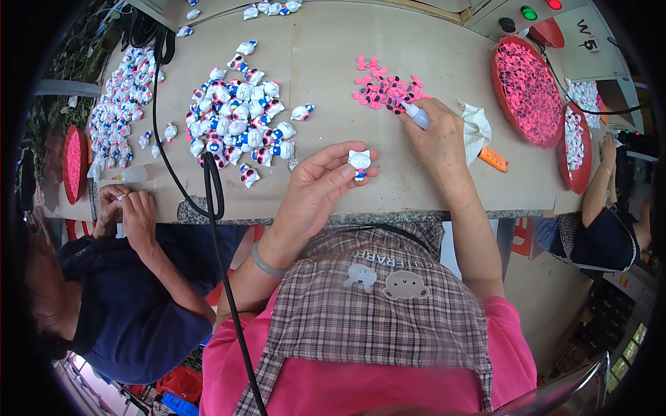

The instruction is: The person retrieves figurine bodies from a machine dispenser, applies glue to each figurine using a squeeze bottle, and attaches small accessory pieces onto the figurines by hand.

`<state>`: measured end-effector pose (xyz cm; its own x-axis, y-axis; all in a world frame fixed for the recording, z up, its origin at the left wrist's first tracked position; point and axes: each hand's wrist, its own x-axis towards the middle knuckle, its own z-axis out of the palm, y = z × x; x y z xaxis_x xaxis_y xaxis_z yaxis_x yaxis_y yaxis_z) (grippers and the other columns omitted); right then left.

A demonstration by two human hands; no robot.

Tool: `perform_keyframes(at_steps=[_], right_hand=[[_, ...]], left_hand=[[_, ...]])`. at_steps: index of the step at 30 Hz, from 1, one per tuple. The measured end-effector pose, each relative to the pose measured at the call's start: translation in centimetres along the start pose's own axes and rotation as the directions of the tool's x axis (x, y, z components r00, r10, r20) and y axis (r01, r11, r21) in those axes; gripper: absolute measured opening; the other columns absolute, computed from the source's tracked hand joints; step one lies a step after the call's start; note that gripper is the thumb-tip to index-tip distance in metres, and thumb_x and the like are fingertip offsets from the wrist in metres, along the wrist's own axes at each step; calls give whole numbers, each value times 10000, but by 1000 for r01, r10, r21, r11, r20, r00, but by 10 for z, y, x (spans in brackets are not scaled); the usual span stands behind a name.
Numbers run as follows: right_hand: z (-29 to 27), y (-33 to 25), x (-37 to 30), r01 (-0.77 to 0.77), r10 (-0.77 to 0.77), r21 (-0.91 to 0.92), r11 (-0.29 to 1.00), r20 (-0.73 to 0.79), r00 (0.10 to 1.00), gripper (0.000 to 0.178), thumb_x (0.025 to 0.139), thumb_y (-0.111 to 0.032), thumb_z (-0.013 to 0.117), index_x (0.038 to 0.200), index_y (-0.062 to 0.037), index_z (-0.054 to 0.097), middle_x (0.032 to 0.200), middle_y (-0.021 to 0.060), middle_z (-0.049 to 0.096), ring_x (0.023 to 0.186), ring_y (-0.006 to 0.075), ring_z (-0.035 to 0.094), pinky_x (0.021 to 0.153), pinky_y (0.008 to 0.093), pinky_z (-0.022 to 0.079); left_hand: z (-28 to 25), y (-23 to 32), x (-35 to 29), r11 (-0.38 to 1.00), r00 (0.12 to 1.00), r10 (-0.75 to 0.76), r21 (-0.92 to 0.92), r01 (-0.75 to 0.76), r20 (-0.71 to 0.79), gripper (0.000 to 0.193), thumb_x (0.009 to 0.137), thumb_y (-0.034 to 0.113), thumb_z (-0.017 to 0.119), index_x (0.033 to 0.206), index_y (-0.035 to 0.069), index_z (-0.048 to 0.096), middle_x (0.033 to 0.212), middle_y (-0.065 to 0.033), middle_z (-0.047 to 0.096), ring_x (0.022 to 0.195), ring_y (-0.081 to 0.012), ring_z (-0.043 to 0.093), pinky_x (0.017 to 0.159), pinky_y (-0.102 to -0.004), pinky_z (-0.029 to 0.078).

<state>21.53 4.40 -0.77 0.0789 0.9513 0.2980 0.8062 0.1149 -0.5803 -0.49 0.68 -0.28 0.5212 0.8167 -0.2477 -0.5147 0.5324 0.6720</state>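
Between the thumb and fingers of my left hand (320, 180) is a small white cat figurine (359, 161) with a blue and pink body, held upright over the near part of the table. My right hand (437, 135) is closed around a small translucent glue bottle (417, 114), its thin nozzle pointing left at a loose heap of small pink pieces (378, 89), some with dark spots. Whether the nozzle touches a piece I cannot tell. Left of my hands lies a big pile of similar white figurines (239, 114) with pink and blue parts.
On the right stand a red bowl of pink pieces (497, 73) and a smaller red bowl of white parts (586, 166). A white tissue (476, 128) and an orange lighter-like object (493, 159) lie by my right wrist. A black cable (214, 229) hangs at left. Co-workers sit on both sides.
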Motion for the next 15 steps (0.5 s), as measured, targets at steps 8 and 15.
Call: perform_keyframes(at_steps=[8, 15], right_hand=[[-11, -1, -6, -151, 125, 355, 922, 95, 988, 75, 823, -64, 612, 820, 10, 619, 759, 83, 627, 616, 194, 619, 548, 328, 476], [-30, -19, -32, -624, 283, 715, 317, 556, 781, 92, 892, -92, 580, 952, -23, 594, 789, 55, 610, 625, 108, 554, 546, 254, 439]], left_hand=[[7, 4, -3, 1000, 1000, -4, -28, 4, -13, 339, 930, 88, 543, 1252, -15, 517, 1186, -183, 594, 1046, -236, 606, 921, -348, 477], [4, -1, -3, 1000, 1000, -14, -13, 14, 14, 346, 926, 86, 547, 1254, -18, 521, 1189, -174, 594, 1048, -237, 605, 916, -346, 478]])
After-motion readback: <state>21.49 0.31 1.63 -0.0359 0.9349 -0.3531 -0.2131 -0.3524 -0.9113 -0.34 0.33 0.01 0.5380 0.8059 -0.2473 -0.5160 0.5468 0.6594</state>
